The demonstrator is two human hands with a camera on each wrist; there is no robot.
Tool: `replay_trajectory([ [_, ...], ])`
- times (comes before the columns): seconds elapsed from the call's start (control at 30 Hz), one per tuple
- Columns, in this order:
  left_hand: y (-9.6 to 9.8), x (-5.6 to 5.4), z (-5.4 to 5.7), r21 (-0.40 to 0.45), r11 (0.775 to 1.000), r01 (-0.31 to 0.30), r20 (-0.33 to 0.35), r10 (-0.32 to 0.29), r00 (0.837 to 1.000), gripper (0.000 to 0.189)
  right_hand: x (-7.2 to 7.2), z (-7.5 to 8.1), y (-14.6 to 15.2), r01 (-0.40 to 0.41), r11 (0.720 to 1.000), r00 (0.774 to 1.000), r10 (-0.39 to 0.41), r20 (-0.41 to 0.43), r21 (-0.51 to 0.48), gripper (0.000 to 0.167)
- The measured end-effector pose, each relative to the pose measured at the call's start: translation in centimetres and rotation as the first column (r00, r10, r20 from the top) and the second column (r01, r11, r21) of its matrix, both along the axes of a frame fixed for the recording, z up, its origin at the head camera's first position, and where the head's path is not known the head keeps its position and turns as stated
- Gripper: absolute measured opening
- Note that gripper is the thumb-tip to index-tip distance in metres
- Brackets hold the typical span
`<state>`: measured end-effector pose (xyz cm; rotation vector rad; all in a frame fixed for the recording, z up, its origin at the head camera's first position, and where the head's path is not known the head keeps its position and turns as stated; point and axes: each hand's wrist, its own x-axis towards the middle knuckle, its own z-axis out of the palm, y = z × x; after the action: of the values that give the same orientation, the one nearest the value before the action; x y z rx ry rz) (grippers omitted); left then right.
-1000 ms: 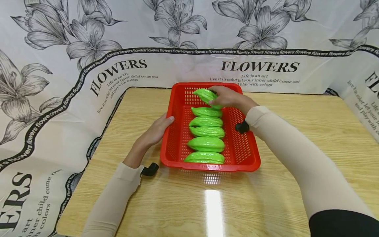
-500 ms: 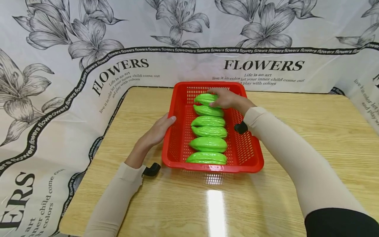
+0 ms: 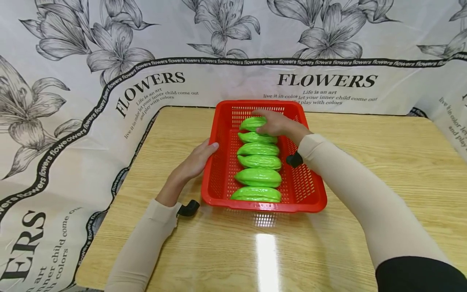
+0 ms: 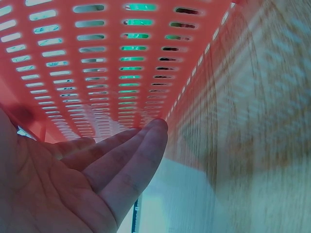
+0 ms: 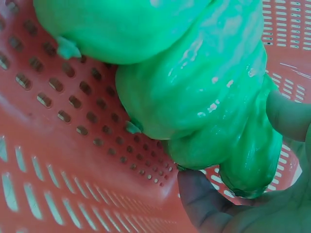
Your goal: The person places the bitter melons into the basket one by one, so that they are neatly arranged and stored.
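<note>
Six glossy green ridged plastic gourds lie in a single row along the middle of a rectangular red perforated plastic basket [image 3: 222, 170], which stands on the pale wood-grain tabletop [image 3: 365, 170]. The right hand [image 3: 279, 123] rests on the farthest gourd [image 3: 251, 123] at the basket's far end, its fingers [image 5: 286, 114] and thumb curled round it. The left hand [image 3: 195, 162] lies against the basket's left outer wall with fingers [image 4: 131, 160] straight, flat and gripping nothing.
</note>
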<state>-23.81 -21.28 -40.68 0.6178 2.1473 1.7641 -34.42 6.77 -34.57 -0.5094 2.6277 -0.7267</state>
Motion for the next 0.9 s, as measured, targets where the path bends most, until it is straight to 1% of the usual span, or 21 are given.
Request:
replay_trajectory([
  [0.27, 0.3, -0.2, 0.0, -0.004, 1.0, 0.011, 0.001, -0.011, 1.0, 0.057, 0.6, 0.7, 0.9, 0.07, 0.997, 0.997, -0.071, -0.014, -0.016, 0.07],
  [0.4, 0.2, -0.5, 0.0, -0.009, 1.0, 0.012, 0.004, -0.012, 1.0, 0.057, 0.9, 1.0, 1.3, 0.083, 0.996, 0.995, -0.083, -0.049, -0.011, 0.07],
  [0.57, -0.3, -0.7, 0.1, -0.032, 0.999, 0.003, -0.007, -0.003, 1.0, 0.056, 1.3, 1.5, 1.4, 0.107, 0.994, 0.989, -0.108, -0.103, -0.016, 0.071],
  [0.67, -0.8, -0.6, 0.2, -0.043, 0.999, 0.0, -0.003, -0.001, 1.0, 0.056, 2.1, 1.9, 1.3, 0.119, 0.992, 0.983, -0.124, -0.136, -0.04, 0.07],
  [0.77, -1.2, -0.4, 0.2, -0.056, 0.998, -0.01, 0.011, 0.011, 1.0, 0.057, 3.1, 2.5, 1.2, 0.13, 0.988, 0.98, -0.14, -0.139, -0.081, 0.069],
  [0.9, -1.7, -0.2, 0.6, -0.106, 0.993, -0.053, 0.008, 0.054, 0.999, 0.058, 4.7, 3.8, 1.3, 0.154, 0.982, 0.976, -0.169, -0.139, -0.112, 0.065],
])
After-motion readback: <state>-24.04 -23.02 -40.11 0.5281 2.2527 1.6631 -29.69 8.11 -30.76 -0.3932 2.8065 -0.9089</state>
